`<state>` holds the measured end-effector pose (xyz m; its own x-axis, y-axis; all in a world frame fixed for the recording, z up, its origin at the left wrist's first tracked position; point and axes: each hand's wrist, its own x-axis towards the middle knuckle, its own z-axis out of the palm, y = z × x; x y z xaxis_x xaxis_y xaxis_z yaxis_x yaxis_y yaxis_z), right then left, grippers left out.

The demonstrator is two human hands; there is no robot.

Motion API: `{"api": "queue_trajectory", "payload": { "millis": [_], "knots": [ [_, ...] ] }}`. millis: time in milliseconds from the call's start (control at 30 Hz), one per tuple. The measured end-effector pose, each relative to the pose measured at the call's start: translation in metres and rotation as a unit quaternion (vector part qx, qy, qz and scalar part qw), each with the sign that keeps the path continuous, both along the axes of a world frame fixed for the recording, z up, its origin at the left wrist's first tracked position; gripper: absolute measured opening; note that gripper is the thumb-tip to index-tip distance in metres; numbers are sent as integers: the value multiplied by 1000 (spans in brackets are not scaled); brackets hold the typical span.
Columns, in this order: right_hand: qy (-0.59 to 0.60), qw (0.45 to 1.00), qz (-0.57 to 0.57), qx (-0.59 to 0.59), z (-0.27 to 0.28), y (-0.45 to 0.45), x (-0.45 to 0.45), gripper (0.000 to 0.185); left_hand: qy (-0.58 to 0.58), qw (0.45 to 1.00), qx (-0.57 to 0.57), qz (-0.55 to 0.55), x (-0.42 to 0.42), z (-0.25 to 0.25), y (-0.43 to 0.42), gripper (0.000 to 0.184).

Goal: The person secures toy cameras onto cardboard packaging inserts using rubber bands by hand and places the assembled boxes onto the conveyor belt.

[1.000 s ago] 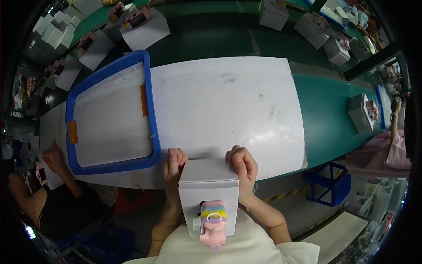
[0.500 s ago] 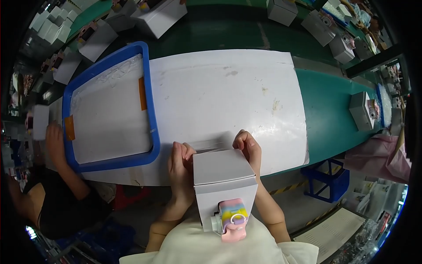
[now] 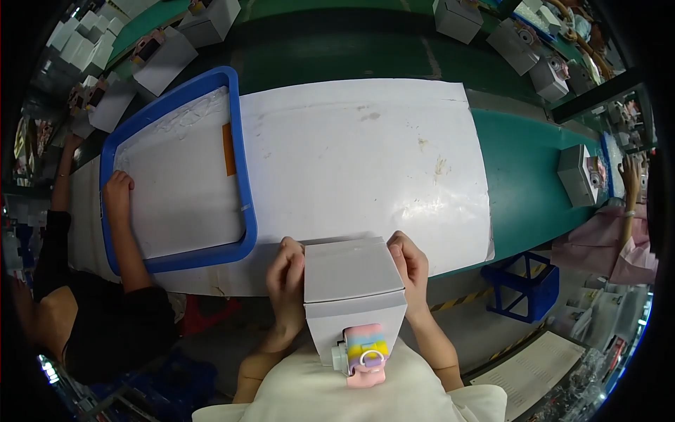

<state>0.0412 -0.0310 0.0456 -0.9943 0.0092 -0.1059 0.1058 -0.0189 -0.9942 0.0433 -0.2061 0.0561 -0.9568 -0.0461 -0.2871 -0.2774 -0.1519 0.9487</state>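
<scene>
A pale grey-white carton stands close against my chest, its top closed. On the side toward me it shows a pastel rainbow toy camera with a pink lower part; I cannot tell whether that is printed or a separate piece. My left hand is curled at the far left edge of the carton. On the opposite edge, my right hand has its fingers bent against the far right corner. Both sets of fingertips are partly hidden by the carton.
A white board covers the table. On it, left, lies a blue-rimmed tray, with a co-worker's hand over its left rim. Similar cartons line the dark green far surface. Another carton and a blue stool are at right.
My hands have drawn back from beyond the carton's far edge to its sides. The co-worker's hands have moved, one now over the tray. Far-left cartons have shifted; a hand appears at right.
</scene>
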Motion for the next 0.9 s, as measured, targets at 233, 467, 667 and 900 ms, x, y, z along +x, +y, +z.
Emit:
{"api": "queue_trajectory", "payload": {
  "millis": [233, 467, 667, 900],
  "knots": [
    [-36, 991, 112, -70, 28, 29, 0, 9, 62, 986, 58, -143, 10, 19, -9, 29],
    [-24, 999, -3, -36, 12, 11, -32, 23, 94, 995, -25, -20, -33, 3, 17, 16],
    [-7, 993, 110, 31, 24, 30, -50, 36, 158, 977, -126, -65, -54, 2, 15, 17],
    [-101, 944, 272, 158, 77, 32, -59, 56, 166, 963, -172, -123, -55, 14, 10, 18]
  ]
}}
